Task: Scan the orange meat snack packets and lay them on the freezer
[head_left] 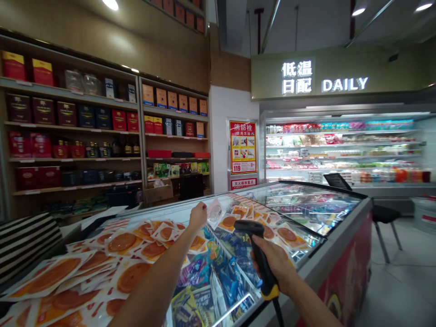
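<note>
My right hand [277,263] is wrapped round the grip of a black and yellow handheld barcode scanner [260,259], its cord hanging down. Stretched out over the chest freezer, my left hand [198,217] pinches the edge of a flat, partly clear plastic packet [215,212]. Packets with round orange-brown discs [122,243] are spread over the glass top at left and in front of me. More of the same packets [288,234] lie just beyond the scanner. Under the glass, colourful frozen-food bags [200,268] fill wire baskets.
The freezer's edge [315,268] runs along my right side. A black chair [384,213] stands beyond it on the floor. Shelves of boxed goods [95,116] line the left wall, and a lit refrigerated display [340,154] is at the back. A striped item [27,243] sits at far left.
</note>
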`<state>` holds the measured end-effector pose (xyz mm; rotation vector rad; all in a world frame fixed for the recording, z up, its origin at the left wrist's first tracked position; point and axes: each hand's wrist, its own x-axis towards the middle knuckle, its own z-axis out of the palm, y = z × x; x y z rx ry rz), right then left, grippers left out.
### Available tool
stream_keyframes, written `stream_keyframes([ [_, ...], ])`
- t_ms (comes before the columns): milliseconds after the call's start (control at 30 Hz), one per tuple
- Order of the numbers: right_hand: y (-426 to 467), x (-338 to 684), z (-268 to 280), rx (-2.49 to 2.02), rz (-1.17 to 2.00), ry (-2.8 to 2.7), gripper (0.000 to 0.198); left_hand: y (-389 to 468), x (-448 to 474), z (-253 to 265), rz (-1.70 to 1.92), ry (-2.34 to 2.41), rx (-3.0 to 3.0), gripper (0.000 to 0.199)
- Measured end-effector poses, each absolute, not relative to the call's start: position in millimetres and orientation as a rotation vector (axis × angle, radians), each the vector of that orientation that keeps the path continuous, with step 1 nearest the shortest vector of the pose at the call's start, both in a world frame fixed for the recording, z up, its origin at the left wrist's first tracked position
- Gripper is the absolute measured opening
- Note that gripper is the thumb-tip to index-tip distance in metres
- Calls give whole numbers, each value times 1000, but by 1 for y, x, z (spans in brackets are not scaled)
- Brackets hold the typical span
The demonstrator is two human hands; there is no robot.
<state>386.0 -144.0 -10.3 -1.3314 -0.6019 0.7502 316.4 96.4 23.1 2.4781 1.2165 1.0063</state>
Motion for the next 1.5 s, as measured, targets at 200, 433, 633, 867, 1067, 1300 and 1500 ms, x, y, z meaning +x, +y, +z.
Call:
stream_keyframes([
  [200,-139,378,-7,-1280,791,-604,33,105,299,34,1039,1225,2506,19],
  [433,-136,373,-3,-1271,806,-612,31,108,290,39,1052,1228,2552,20],
  [633,-133,369,1,-1281,831,-661,30,112,282,46,1033,1254,2591,21],
  [867,-118,360,2,-1249,834,-736,30,115,276,51,1030,1292,2632,23],
  [1067,-105,364,5,-1224,857,-678,30,120,263,53,1047,1350,2665,22],
  [1300,-92,377,4,-1216,792,-656,30,133,213,60,1146,1485,2663,23],
  [1500,-88,383,0,-1267,786,-594,33,146,158,54,1172,1507,2725,23],
])
